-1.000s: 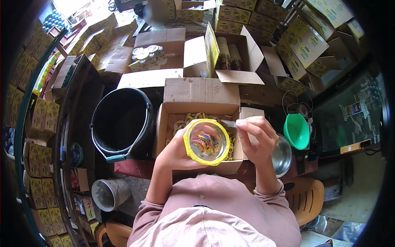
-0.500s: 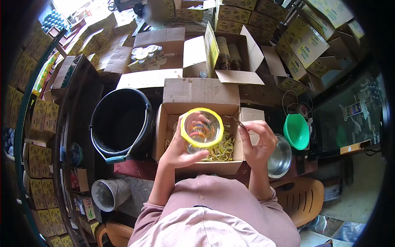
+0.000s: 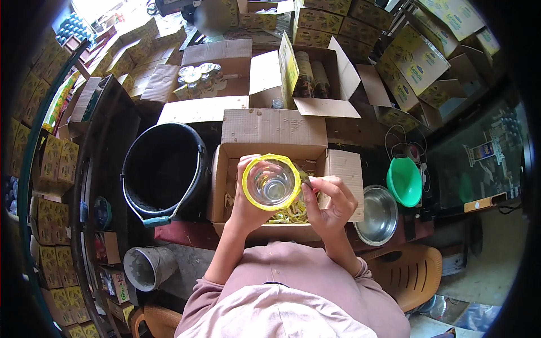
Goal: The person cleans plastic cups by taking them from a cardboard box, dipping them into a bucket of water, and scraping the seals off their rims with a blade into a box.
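Note:
My left hand (image 3: 251, 205) is wrapped around a clear jar (image 3: 271, 185), its open mouth with a yellow rim (image 3: 245, 183) facing up toward me. Pinched in the fingers of my right hand (image 3: 332, 205) is a small dark blade (image 3: 306, 179), which meets the rim's right side. Below both hands stands an open cardboard box (image 3: 273, 127) with thin yellow strips (image 3: 293, 213) lying inside. The jar and my hands hide part of the box's inside.
A black bucket (image 3: 132, 169) stands left of the box; a metal bowl (image 3: 376, 217) and a green basin (image 3: 404, 181) are at the right. Several lidded jars (image 3: 200, 79) sit in a box behind. A grey bucket (image 3: 147, 267) is lower left, and a chair (image 3: 408, 276) lower right.
The blade in my right hand has moved left and down to the jar's rim. The jar has shifted slightly left and down, and its inside now shows down to the bottom.

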`<move>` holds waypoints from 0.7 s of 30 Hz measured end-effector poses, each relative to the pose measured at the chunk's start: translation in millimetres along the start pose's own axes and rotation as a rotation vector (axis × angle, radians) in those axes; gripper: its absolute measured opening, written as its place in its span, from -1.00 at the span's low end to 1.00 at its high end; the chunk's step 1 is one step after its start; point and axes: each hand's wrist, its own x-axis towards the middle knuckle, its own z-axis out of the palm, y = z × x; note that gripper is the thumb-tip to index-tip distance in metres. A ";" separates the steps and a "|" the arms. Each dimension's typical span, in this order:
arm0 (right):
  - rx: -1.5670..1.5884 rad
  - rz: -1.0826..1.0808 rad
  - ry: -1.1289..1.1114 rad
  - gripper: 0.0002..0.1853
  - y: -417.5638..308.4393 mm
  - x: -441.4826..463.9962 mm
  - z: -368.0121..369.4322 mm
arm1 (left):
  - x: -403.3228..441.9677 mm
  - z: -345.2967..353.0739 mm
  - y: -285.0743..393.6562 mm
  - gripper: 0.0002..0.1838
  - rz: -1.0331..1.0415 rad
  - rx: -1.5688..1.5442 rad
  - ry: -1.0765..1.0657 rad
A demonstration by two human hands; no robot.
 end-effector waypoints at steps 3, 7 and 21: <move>-0.001 -0.014 0.004 -0.78 0.4 -1.0 1.2 | 0.6 5.0 1.3 -0.12 0.008 -0.241 0.060; -0.005 -0.014 0.008 -0.78 0.6 -2.0 2.1 | 1.4 2.6 4.9 -0.08 0.014 -0.171 0.037; -0.062 -0.026 -0.007 -0.68 0.1 0.7 4.9 | -2.9 -4.9 9.7 -0.21 0.020 0.025 -0.005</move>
